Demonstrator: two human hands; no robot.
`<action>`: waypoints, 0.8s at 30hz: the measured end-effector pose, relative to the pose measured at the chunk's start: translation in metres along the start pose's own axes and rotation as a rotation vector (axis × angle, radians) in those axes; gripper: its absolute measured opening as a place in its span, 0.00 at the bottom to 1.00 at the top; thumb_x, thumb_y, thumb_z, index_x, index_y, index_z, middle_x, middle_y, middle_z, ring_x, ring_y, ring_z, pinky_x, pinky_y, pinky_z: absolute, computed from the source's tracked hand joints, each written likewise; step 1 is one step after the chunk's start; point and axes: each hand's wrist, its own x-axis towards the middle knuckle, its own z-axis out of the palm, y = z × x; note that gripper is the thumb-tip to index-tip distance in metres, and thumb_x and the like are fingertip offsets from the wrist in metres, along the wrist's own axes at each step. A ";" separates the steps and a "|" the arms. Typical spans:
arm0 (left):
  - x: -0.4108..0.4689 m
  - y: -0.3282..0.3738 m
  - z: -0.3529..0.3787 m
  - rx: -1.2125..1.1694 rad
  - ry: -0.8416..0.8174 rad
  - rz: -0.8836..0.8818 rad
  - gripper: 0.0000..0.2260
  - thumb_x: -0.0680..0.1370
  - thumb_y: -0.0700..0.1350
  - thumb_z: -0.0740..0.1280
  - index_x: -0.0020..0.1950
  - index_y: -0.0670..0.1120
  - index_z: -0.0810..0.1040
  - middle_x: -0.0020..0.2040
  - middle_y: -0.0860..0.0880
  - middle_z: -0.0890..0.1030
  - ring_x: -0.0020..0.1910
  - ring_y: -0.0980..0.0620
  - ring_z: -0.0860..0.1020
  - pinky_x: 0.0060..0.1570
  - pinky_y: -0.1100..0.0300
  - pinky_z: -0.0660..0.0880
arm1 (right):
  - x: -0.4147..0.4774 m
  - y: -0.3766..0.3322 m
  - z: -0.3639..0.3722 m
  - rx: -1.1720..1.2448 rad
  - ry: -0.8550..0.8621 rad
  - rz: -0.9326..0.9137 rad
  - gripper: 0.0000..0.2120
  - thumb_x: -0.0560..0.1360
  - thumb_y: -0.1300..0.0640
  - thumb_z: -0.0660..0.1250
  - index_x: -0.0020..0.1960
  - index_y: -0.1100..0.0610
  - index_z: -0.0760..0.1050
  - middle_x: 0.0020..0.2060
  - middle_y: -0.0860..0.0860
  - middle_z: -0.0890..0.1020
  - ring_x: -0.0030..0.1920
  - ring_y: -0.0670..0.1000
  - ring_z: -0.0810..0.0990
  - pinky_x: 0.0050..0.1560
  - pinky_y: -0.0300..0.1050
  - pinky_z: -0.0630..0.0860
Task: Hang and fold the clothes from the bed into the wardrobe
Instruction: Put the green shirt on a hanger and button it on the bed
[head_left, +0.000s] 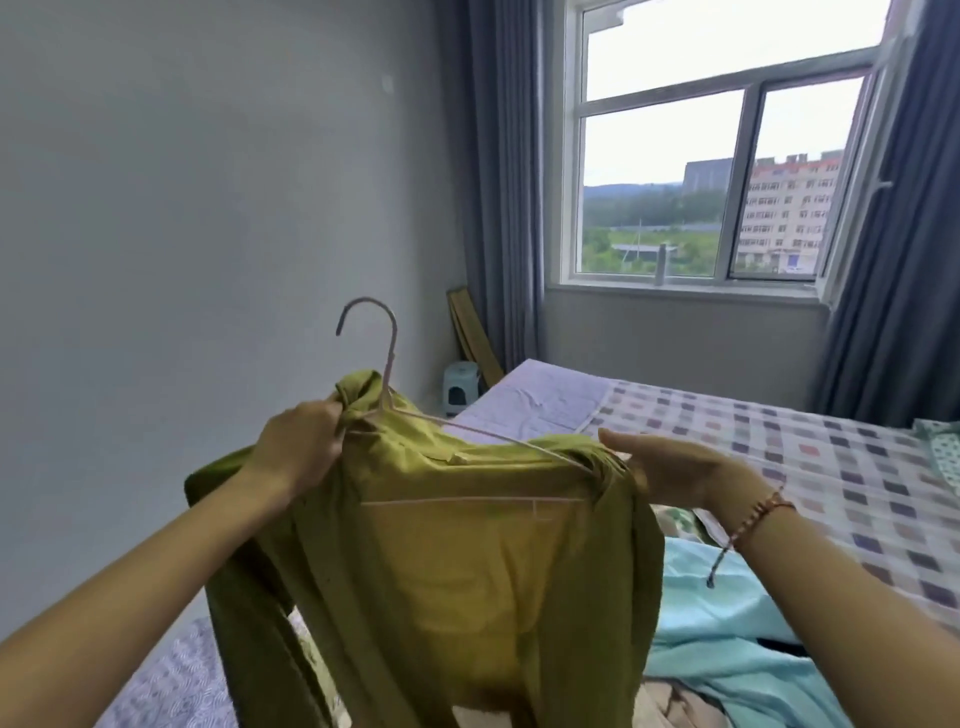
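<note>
the olive-green top (467, 571) hangs on a pink hanger (390, 358), held up above the near edge of the checked bed (779, 441) (a pale blue garment (727, 649) lies on the bed below it). the left hand (298, 447) grips bunched collar fabric beside the hanger's neck. the right hand (670, 467) is flat, fingers straight, touching the top's right shoulder.

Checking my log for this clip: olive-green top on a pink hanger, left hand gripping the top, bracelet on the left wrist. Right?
Not quite. The head view shows the bracelet on the right wrist; the olive-green top, pink hanger and left hand gripping the top are as stated.
</note>
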 end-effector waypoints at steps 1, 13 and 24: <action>-0.004 -0.004 0.002 -0.004 0.002 -0.003 0.12 0.81 0.43 0.57 0.52 0.37 0.76 0.50 0.38 0.80 0.48 0.38 0.78 0.47 0.51 0.72 | -0.001 0.001 0.000 -0.001 0.026 0.001 0.37 0.60 0.43 0.77 0.64 0.59 0.73 0.60 0.57 0.79 0.58 0.56 0.78 0.58 0.50 0.76; -0.016 0.005 0.007 -0.062 0.120 -0.069 0.07 0.79 0.40 0.61 0.48 0.37 0.75 0.44 0.40 0.80 0.40 0.42 0.78 0.40 0.55 0.72 | -0.004 -0.066 0.060 -1.008 0.629 -0.529 0.05 0.74 0.63 0.64 0.45 0.57 0.69 0.36 0.49 0.72 0.37 0.49 0.70 0.32 0.34 0.63; -0.029 0.040 0.010 -0.111 -0.165 -0.141 0.04 0.80 0.40 0.55 0.48 0.44 0.69 0.46 0.46 0.75 0.47 0.44 0.77 0.44 0.57 0.70 | -0.069 -0.051 0.174 -0.293 0.274 -0.866 0.06 0.75 0.63 0.67 0.49 0.60 0.72 0.38 0.51 0.75 0.36 0.42 0.76 0.35 0.32 0.75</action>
